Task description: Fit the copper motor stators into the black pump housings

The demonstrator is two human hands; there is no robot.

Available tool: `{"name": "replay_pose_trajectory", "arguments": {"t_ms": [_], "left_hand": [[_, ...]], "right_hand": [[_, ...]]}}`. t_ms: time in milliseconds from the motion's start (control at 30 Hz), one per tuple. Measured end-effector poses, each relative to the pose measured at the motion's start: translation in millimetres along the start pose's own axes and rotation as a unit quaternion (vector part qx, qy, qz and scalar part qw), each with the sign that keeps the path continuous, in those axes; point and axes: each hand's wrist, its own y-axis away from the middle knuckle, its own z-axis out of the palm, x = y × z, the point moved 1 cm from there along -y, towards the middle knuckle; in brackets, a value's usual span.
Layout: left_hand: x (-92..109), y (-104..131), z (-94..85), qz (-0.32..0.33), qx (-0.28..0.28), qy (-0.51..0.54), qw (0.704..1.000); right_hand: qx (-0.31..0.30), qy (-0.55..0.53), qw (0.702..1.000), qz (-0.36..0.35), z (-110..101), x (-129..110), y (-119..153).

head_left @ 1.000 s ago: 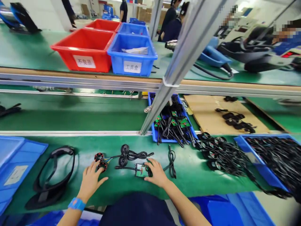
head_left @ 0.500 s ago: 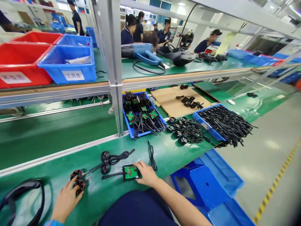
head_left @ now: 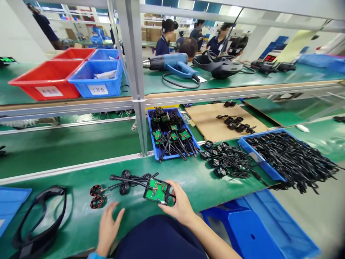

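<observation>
My right hand (head_left: 179,203) grips a green circuit board in a black case (head_left: 156,190) by its right side, tilted up off the bench. A thick black cable (head_left: 126,180) runs left from the case, crossing in front of a black twin-ring housing (head_left: 124,182) with a coiled cord. My left hand (head_left: 109,223) is empty, thumb and fingers apart, over the green bench. Just up and left of it lie two round copper-coloured coil parts (head_left: 96,202) with thin wires leading toward the housing.
A blue tray (head_left: 172,157) of wired boards stands behind. To its right are a pile of round black parts with cables (head_left: 226,158) and a blue tray (head_left: 262,167) heaped with black cords. Black headgear (head_left: 40,219) lies left. A heat gun (head_left: 169,63) rests on the upper shelf.
My left hand has let go of the coil parts and moved right. My right hand has raised the circuit board off the bench and tilted it. The camera view has turned slightly left.
</observation>
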Motion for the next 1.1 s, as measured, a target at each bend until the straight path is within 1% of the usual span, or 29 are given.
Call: {"name": "replay_pose_trajectory", "arguments": {"t_ms": [33,67,100,133,167,200,233,300,333,400,467,533,600,700,800,867,933,1000,1067,1100], "left_hand": [[13,5,8.5,-0.010,-0.059,0.071,0.996],[30,9,16.1,-0.021,-0.111,0.146,0.983],[48,12,22.2,-0.035,-0.150,0.232,0.960],[69,14,26.6,-0.048,-0.172,0.317,0.932],[90,14,29.2,-0.063,-0.179,0.387,0.903],[110,13,30.1,-0.083,-0.174,0.437,0.879],[128,11,29.7,-0.105,-0.156,0.464,0.865],[156,4,27.0,-0.134,-0.120,0.473,0.862],[165,1,25.5,-0.140,-0.103,0.468,0.866],[175,-5,24.0,-0.139,-0.076,0.460,0.874],[179,-8,24.5,-0.135,-0.059,0.456,0.878],[182,-9,25.9,-0.133,-0.045,0.449,0.882],[188,-8,27.2,-0.130,-0.035,0.442,0.887],[202,-5,29.3,-0.126,-0.030,0.431,0.893],[218,-5,34.7,-0.121,-0.028,0.424,0.897],[228,-10,41.9,-0.119,-0.028,0.429,0.895],[238,-22,51.3,-0.124,-0.035,0.445,0.886],[248,-39,59.2,-0.146,-0.047,0.468,0.870],[258,-55,60.9,-0.173,-0.050,0.497,0.849],[262,-62,58.6,-0.182,-0.047,0.511,0.839]], "right_hand": [[-0.001,-0.001,1.000,0.002,0,0,-2],[-0.003,-0.001,1.000,0.002,0,1,-3],[-0.008,0.001,1.000,0.001,1,2,-4],[-0.013,0.003,1.000,-0.005,3,2,-5],[-0.018,0.005,1.000,-0.014,5,2,-6],[-0.026,0.008,0.999,-0.025,7,2,-7],[-0.035,0.012,0.999,-0.036,9,2,-7],[-0.054,0.018,0.997,-0.045,14,3,-6],[-0.061,0.017,0.997,-0.040,16,4,-6],[-0.075,-0.005,0.997,-0.018,18,6,-6],[-0.086,-0.066,0.994,0.013,17,8,-8],[-0.099,-0.142,0.984,0.038,13,11,-11],[-0.112,-0.191,0.974,0.055,8,14,-15],[-0.120,-0.202,0.969,0.070,4,19,-17],[-0.084,-0.191,0.975,0.080,0,28,-18],[-0.063,-0.182,0.978,0.083,-4,35,-22],[-0.071,-0.177,0.978,0.084,-14,43,-32],[-0.098,-0.171,0.977,0.076,-30,49,-45],[-0.117,-0.153,0.980,0.056,-52,54,-59],[-0.122,-0.139,0.982,0.043,-64,56,-64]]}}
